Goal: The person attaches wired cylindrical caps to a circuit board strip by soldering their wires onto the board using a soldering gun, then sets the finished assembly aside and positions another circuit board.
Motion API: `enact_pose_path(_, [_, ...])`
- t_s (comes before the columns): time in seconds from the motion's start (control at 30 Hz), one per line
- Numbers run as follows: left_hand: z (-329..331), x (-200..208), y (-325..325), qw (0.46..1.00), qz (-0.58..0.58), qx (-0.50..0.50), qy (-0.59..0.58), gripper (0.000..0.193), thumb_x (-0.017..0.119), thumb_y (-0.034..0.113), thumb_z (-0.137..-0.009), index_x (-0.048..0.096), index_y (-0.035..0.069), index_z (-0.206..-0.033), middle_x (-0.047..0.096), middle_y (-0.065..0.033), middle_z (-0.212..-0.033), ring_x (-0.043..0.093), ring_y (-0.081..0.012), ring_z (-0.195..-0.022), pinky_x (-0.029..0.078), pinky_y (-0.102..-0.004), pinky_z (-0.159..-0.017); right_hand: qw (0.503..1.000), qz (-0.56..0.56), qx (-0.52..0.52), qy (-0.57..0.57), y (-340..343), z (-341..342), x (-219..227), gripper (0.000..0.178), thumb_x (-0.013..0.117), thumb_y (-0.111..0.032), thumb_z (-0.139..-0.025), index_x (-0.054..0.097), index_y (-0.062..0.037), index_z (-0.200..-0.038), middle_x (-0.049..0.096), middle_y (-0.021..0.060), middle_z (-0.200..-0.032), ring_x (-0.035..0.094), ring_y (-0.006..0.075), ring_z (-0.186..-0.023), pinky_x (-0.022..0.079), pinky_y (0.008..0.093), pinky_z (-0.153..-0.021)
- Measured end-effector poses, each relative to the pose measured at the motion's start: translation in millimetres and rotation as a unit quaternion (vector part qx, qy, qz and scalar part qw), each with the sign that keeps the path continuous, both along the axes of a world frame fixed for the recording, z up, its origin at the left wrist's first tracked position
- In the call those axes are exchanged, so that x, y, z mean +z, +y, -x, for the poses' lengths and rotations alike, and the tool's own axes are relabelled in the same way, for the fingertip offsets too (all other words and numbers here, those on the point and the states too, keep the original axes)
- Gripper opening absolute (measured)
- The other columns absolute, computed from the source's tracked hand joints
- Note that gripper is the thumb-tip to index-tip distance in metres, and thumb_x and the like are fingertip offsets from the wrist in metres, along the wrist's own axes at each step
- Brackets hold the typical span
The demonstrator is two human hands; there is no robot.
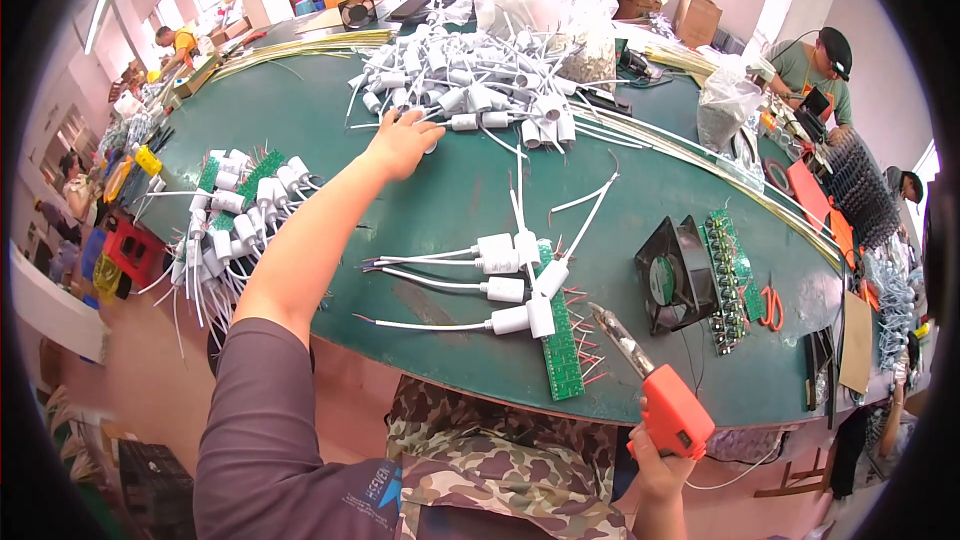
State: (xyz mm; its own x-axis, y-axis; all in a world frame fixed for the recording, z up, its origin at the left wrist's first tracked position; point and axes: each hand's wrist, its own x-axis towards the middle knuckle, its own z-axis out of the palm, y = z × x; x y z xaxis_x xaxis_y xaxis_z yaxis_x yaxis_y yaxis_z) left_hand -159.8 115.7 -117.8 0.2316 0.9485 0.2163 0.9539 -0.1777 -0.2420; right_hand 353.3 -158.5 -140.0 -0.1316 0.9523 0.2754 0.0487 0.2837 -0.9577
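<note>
White cylindrical sockets (462, 98) with thin white leads, heaped loosely on the far side of the green worktable (470, 190), barrels and cables crossing in every direction. Probably light and hard-shelled, smooth enough to roll or slip; leads likely springy and quick to snag on neighbours. Best taken around the barrel rather than by the lead, to avoid dragging others along or straining the joint. At the near edge of the heap, the left hand (403, 143), fingers spread and bent over the sockets; seems to touch one, though impossible to tell whether actually grasping it.

Nearer the body, a narrow green circuit board (564, 365), lying flat, with several more sockets gathered at and across its upper part, most leads pointing left, and thin reddish wires sticking out along the right edge. Likely stiff yet easily damaged; better held by the long edges. Just beside it, the tip of a red soldering gun (678, 418), gripped by the handle in the right hand (657, 465) and aimed up and left. Possibly hot at the metal end, so safe only by the handle.

Further right, a black fan (672, 275), a second board (722, 290) lined with components, and orange-handled scissors (771, 308). At the table's left edge, another bunch of sockets (228, 202), leads hanging over the side.
</note>
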Motion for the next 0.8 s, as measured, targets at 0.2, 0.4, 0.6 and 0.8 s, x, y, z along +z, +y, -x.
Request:
enact_pose_path(0.2, [-6.4, 14.7, -0.9, 0.974, -0.112, -0.079, -0.183, 0.036, 0.071, 0.011, -0.080, 0.061, 0.012, -0.115, 0.062, -0.0082, -0.116, 0.056, -0.0289, -0.116, 0.026, -0.0512, -0.112, 0.999, 0.007, 0.000, 0.038, -0.2, 11.2, 12.0, 0.040, 0.067, 0.003, -0.082, 0.055, 0.0072, -0.121, 0.064, 0.0201, -0.116, 0.062, 0.0143, -0.072, 0.053, 0.0276, -0.063])
enact_pose_path(0.4, [-101.4, 100.0, -67.1, 0.889, -0.241, -0.260, -0.289, 0.030, 0.073, 0.009, -0.077, 0.059, 0.008, -0.103, 0.058, -0.0096, -0.096, 0.061, -0.0295, -0.084, 0.051, -0.0390, -0.071, 0.998, 0.010, -0.007, 0.060, -6.1, 5.0, 11.2, 0.039, 0.066, -0.010, -0.088, 0.054, 0.0066, -0.122, 0.064, 0.0199, -0.114, 0.063, 0.0161, -0.078, 0.053, 0.0297, -0.068])
enact_pose_path(0.6, [-179.8, 101.7, -170.5, 0.869, -0.058, -0.377, -0.314, 0.032, 0.078, 0.002, -0.072, 0.061, 0.004, -0.100, 0.057, -0.0104, -0.089, 0.059, -0.0258, -0.071, 0.049, -0.0346, -0.057, 0.976, 0.048, 0.053, 0.206, 10.4, 6.7, 14.9, 0.039, 0.064, -0.015, -0.093, 0.053, 0.0022, -0.126, 0.064, 0.0162, -0.114, 0.066, 0.0239, -0.097, 0.055, 0.0357, -0.081])
enact_pose_path(0.8, [-221.8, 89.1, -205.9, 0.816, 0.169, -0.293, -0.469, 0.033, 0.079, 0.003, -0.077, 0.061, 0.003, -0.105, 0.058, -0.0071, -0.097, 0.061, -0.0147, -0.079, 0.050, -0.0275, -0.070, 0.983, -0.003, 0.068, 0.169, 31.2, 48.8, 33.0, 0.054, 0.070, 0.007, -0.082, 0.050, -0.0030, -0.131, 0.061, 0.0123, -0.116, 0.060, 0.0202, -0.103, 0.050, 0.0337, -0.085])
